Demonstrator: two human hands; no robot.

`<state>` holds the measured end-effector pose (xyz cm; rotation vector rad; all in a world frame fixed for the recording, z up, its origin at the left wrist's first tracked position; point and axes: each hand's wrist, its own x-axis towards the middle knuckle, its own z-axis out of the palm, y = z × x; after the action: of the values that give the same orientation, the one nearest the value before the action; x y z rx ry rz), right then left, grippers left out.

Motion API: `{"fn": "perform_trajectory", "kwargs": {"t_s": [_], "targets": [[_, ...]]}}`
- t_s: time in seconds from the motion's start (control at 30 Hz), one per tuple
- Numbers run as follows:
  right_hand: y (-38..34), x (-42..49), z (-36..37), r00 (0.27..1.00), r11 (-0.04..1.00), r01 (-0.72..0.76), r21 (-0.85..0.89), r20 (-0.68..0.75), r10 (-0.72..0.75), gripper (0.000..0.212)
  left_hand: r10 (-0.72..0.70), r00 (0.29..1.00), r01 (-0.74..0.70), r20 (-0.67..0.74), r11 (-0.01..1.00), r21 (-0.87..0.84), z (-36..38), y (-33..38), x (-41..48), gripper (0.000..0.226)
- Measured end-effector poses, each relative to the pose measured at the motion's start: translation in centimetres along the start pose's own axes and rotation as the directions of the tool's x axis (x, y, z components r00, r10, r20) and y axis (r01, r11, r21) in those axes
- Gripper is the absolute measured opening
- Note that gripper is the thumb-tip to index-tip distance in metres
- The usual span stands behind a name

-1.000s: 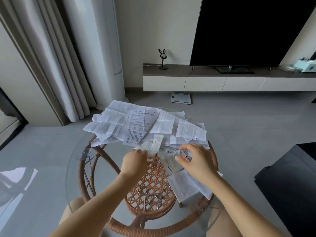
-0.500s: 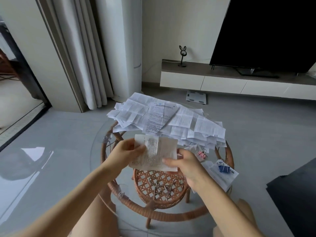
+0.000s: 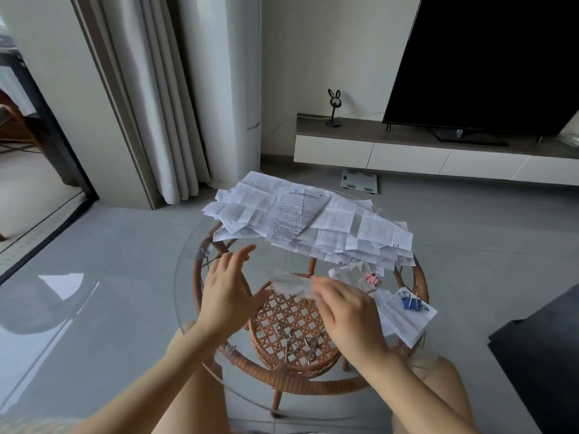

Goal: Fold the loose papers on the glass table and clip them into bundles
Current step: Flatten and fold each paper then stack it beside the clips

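Head view: a blurred sheet [image 3: 289, 281] is judged mid-fold above the glass table [image 3: 188, 296]. The left hand [image 3: 230, 292] is spread open beside it. The right hand [image 3: 344, 308] is at the sheet, its grip indiscernible. Loose papers [image 3: 313, 223] are heaped at the far edge. A firm crease is called for next.

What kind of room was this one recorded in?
Most likely a home living room: a large dark television stands on a low media cabinet against the wall, floor-length curtains hang at the left, and a glass-topped rattan table sits in front of the person.
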<state>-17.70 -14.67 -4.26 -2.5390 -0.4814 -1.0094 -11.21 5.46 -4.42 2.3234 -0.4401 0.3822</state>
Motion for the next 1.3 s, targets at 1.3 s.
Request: {"fn": "perform_trajectory", "kwargs": {"t_s": [1.3], "targets": [[-3.3, -4.8, 2.8, 0.832, 0.858, -0.501, -0.115, 0.209, 0.513, 0.026, 0.011, 0.996, -0.043, 0.086, 0.921, 0.386, 3.4, -1.9, -7.0, 0.044]]}}
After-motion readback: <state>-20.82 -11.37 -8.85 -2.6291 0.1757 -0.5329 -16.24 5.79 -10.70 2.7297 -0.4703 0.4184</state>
